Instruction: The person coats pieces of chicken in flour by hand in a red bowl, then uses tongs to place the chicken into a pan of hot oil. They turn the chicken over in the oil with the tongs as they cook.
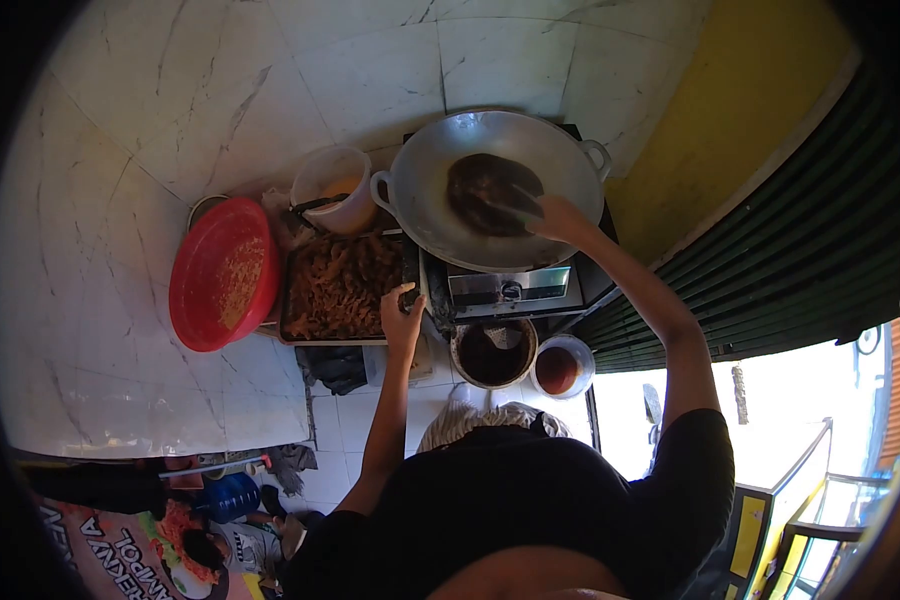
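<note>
My right hand [562, 221] is closed around metal tongs [513, 203], whose ends reach into dark brown sauce [480, 185] in the bottom of a large two-handled wok [425, 165]. The wok sits on a stove [510, 290] with a front knob. My left hand [402, 312] is at the right front corner of a tray [335, 342] heaped with brown fried pieces [335, 285]. Its fingers curl round a dark thing by the tray's edge, which I cannot make out.
A red basin [185, 290] with crumbly bits tilts at the left. Behind the tray stands a clear tub [315, 175] with orange contents. Below the stove are a dark-filled bucket [492, 375] and a white bucket [570, 350] of reddish liquid. A person [245, 545] is at lower left.
</note>
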